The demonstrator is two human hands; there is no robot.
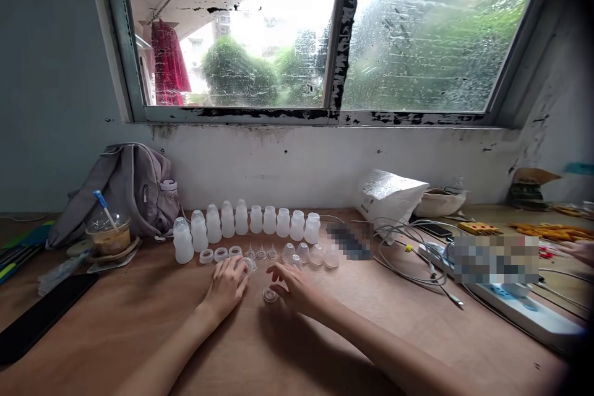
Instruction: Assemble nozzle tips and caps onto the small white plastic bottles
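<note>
My left hand [227, 283] rests on the table, its fingertips closed on a small translucent ring [249, 264]; part of the ring is behind the fingers. My right hand [293, 288] is open, thumb and fingers apart, close beside a clear silicone nipple [270, 295] on the table. Past the hands stand baby bottles in a curved row: capped ones [184, 242] at left, uncapped ones [283, 223] at right. In front of them lie white collar rings [206, 255], several pointed clear nipples [261, 252] and clear domed caps [317, 255].
At left are a backpack [134, 192], an iced drink cup [109, 232] with a straw, and a black flat object [46, 315]. To the right lie tangled cables [408, 266], a power strip [524, 306] and a white bag [390, 198]. Another person's hand [578, 250] shows at the right edge.
</note>
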